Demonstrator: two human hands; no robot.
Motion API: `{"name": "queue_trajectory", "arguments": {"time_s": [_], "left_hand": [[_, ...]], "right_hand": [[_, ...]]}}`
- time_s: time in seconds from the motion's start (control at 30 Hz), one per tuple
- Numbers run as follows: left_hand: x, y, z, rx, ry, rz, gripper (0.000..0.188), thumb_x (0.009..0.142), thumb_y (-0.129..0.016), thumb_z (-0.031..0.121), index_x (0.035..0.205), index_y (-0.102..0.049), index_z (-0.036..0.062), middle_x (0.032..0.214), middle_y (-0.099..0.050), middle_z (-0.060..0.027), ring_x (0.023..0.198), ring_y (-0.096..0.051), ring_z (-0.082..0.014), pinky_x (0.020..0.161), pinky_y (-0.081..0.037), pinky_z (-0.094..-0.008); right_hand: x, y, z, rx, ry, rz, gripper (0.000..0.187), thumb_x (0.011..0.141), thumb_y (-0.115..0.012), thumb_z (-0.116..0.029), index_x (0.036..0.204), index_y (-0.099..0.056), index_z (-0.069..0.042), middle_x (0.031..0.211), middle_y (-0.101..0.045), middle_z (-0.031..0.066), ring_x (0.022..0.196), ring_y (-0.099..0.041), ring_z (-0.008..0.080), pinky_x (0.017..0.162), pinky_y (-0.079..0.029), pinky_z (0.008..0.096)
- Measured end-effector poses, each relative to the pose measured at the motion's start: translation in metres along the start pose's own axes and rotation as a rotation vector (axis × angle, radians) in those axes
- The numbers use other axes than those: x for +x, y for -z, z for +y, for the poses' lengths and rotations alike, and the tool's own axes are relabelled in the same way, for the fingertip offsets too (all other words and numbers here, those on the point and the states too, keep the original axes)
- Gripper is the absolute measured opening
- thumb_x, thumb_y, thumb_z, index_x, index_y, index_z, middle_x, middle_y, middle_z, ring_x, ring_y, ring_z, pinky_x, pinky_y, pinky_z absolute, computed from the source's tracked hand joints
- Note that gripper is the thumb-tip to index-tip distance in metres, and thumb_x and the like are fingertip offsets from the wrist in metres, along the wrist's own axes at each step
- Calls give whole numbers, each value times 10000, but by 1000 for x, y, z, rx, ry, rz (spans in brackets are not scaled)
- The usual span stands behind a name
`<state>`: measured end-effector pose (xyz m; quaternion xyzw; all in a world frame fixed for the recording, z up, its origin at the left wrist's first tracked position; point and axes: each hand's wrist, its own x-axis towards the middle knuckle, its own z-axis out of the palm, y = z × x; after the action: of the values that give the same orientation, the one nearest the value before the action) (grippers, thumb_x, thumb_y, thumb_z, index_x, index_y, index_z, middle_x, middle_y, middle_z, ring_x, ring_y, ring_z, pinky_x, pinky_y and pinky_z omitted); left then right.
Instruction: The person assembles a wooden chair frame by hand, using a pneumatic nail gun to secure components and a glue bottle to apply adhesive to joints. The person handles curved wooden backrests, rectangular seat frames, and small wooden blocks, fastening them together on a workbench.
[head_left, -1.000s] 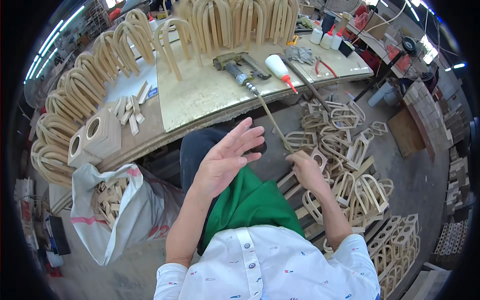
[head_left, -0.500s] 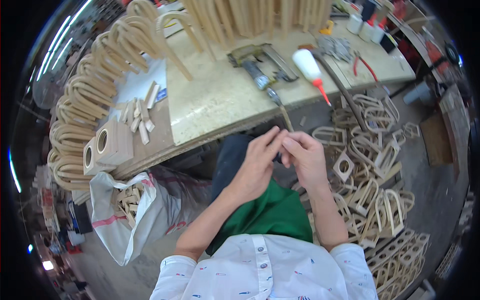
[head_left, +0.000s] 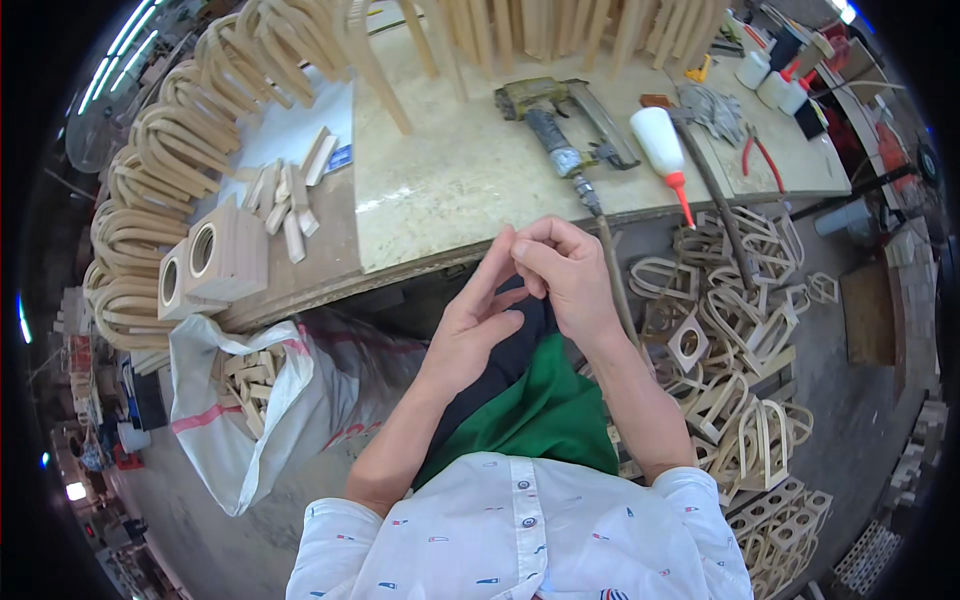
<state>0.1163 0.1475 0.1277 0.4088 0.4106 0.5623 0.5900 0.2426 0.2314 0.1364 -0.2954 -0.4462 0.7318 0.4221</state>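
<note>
My left hand (head_left: 476,325) is in front of my lap, fingers stretched out and thumb apart, with nothing seen in its palm. Against its fingertips, my right hand (head_left: 568,272) is curled, thumb and fingers pinched together. Whatever lies in that pinch, if anything, is too small or hidden to make out. Both hands are just short of the workbench (head_left: 430,215) edge. Beyond them on the bench lies a nail gun (head_left: 560,125) with its air hose (head_left: 608,265) hanging down past my right hand. A white glue bottle with a red nozzle (head_left: 660,145) lies to its right.
Bent wooden frames (head_left: 160,205) line the bench's left side. Small wood pieces (head_left: 285,200) and square wooden blocks with round holes (head_left: 235,250) lie nearby. A white sack (head_left: 285,415) of offcuts stands below. Wooden frames (head_left: 750,390) pile up on the right floor. Red-handled pliers (head_left: 763,160) lie far right.
Both hands have moved up and a little to the left, still meeting at the fingertips. My left thumb now stands apart from its fingers. The whole view has shifted slightly.
</note>
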Motion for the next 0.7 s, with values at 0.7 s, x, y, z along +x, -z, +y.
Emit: {"name": "queue_trajectory", "arguments": {"time_s": [0.7], "left_hand": [[-4, 164, 27, -203, -258, 457, 375, 1003, -503, 316, 1140, -600, -20, 1129, -642, -136, 1069, -602, -213, 958, -455, -368]], "right_hand": [[36, -77, 88, -716, 274, -195, 92, 835, -656, -74, 890, -652, -1, 810, -648, 153, 765, -662, 263, 664, -510, 334]]}}
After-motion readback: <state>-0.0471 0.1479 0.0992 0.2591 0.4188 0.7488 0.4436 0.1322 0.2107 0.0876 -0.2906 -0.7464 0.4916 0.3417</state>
